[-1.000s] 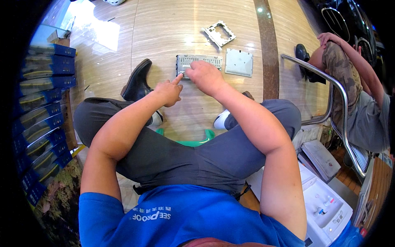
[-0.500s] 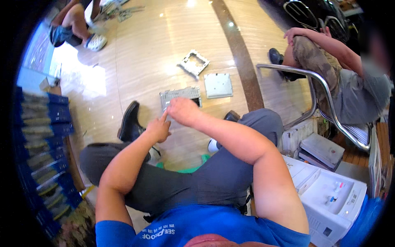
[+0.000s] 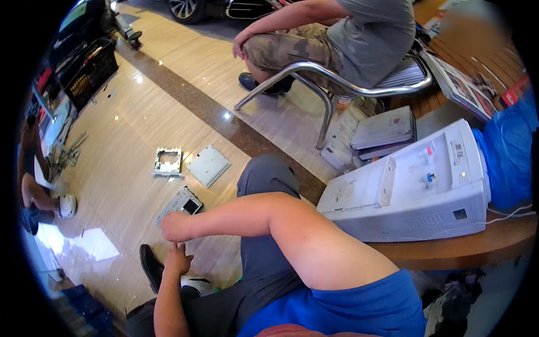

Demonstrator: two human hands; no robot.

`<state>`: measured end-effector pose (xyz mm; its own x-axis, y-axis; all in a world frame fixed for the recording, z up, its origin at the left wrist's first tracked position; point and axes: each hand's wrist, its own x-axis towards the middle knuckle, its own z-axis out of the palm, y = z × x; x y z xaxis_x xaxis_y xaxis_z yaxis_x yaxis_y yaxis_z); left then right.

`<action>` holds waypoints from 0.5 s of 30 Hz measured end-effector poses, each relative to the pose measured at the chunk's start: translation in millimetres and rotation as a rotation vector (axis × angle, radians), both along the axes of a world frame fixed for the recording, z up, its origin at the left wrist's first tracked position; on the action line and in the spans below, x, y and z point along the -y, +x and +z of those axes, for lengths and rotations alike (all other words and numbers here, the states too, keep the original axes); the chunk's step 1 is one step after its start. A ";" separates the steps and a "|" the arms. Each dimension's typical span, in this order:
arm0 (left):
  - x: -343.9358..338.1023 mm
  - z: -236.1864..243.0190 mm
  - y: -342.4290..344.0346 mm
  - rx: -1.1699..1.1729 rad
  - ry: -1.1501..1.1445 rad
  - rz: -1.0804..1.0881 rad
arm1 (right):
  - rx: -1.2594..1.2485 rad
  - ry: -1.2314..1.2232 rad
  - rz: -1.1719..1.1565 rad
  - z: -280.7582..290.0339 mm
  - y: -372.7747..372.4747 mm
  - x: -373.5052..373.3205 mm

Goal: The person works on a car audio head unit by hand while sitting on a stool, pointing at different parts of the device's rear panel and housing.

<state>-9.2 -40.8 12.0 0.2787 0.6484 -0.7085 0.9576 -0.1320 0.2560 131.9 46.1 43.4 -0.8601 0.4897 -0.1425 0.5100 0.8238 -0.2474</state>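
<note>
silver metal made up the slotted casing (image 3: 181,200), which lay on the pale glossy floor (image 3: 120,168) in front of the person, a dark opening (image 3: 192,206) showing toward its right end. its long axis ran aslant, from near left to far right, so that the bulk of it stretched away beyond the right hand (image 3: 177,227). that hand was the nearer of the two: it sat over the near left end and hid it, its fingers bunched and turned down, and whether they were clamped on anything i could not tell. the left hand (image 3: 178,260) was on the near side of the right one, its index finger stretched forward, apart from the others; the tip ended close by the right hand, and contact with the casing could not be made out. past the casing, on the same floor, lay a pale open frame (image 3: 168,171) and, just to the right of it, a flat grey plate (image 3: 208,166), both clear of either hand. well off to the right, another person (image 3: 370,39) sat on a metal chair (image 3: 393,78), near a white water dispenser (image 3: 404,191).
</note>
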 end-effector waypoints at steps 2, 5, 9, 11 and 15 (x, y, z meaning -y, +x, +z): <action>-1.8 3.0 3.4 0.004 0.005 -0.003 | 0.010 0.008 0.008 0.2 3.4 0.5; -4.8 0.7 8.5 0.029 0.037 -0.031 | 0.001 0.027 -0.017 -3.7 8.8 -1.8; -1.6 -6.5 2.2 0.033 0.045 -0.044 | 0.020 0.032 0.010 -2.7 8.3 0.4; 0.7 -14.7 -0.9 0.051 0.065 -0.029 | -0.001 0.054 0.006 -4.9 8.3 2.6; 6.5 -8.0 -3.7 0.036 0.052 0.032 | -0.060 0.081 0.033 -16.2 0.4 3.7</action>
